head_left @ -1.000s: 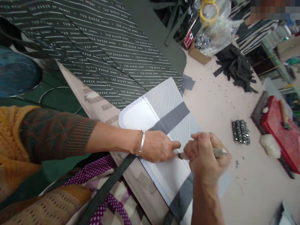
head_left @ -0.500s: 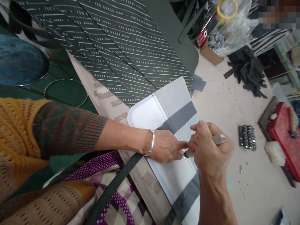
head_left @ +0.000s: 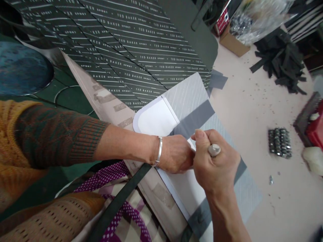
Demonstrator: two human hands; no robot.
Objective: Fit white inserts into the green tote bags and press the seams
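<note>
My right hand (head_left: 217, 161) is closed in a fist around a hand tool (head_left: 214, 150); only its pale, blunt handle end shows above the fist. My left hand (head_left: 176, 154), a silver bangle at the wrist, lies against it with fingers curled down; whatever they pinch is hidden. Both are over a white panel (head_left: 156, 117) with a rounded end, lying on a pale grey striped sheet (head_left: 189, 90). A dark grey strap (head_left: 194, 119) crosses sheet and panel above my hands. Another grey strap (head_left: 202, 215) crosses below them. The tool's lower end is hidden.
Black printed fabric (head_left: 141, 43) covers the table's far left. On the pale tabletop (head_left: 242, 111) lie a pile of black strips (head_left: 280, 62), a stack of shiny metal pieces (head_left: 280, 143) and a cardboard box (head_left: 234, 43). A blue stool (head_left: 22, 69) stands at left.
The tool has turned more upright, and my right fist has moved left, closer against my left hand. My left fingers have curled further in. The view has shifted slightly.
</note>
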